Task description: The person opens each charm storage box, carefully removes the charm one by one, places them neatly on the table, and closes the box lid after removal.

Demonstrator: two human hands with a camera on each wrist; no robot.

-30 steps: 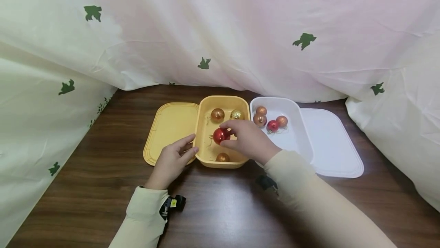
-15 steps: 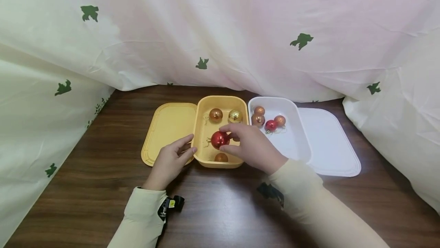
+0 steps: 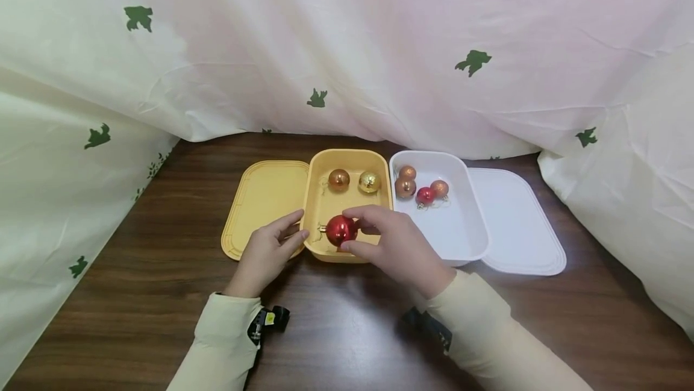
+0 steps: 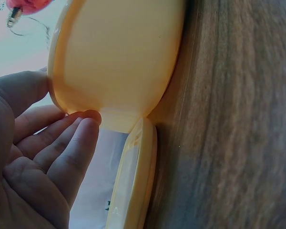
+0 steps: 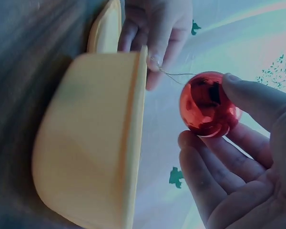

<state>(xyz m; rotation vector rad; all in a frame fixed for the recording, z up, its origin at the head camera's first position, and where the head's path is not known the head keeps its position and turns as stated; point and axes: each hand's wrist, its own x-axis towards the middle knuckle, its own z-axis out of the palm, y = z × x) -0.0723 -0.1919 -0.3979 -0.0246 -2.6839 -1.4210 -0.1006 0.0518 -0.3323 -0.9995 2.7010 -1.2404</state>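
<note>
My right hand [image 3: 398, 246] pinches a shiny red Christmas ball [image 3: 340, 231] between thumb and fingers, over the near part of the yellow box [image 3: 386, 168]. In the right wrist view the red ball [image 5: 207, 105] is above the rim, its thin hanging loop pointing toward the other hand. My left hand [image 3: 268, 255] holds the box's left rim; the left wrist view has the thumb on the rim and the fingers against the wall [image 4: 114, 57]. Inside, at the far end, lie a copper ball [image 3: 338, 180] and a gold ball [image 3: 369, 182].
A white box [image 3: 450, 228] stands against the yellow one, with several copper balls [image 3: 405, 187] and a small red ball [image 3: 425, 196] inside. The yellow lid [image 3: 271, 198] lies to the left, the white lid [image 3: 523, 222] to the right. A bird-print cloth [image 3: 352, 47] hangs behind the wooden table [image 3: 347, 331].
My right hand has brought the red ball nearer to me, toward the front rim. The glittery orange ball at the front of the yellow box is now hidden. My left hand stays put.
</note>
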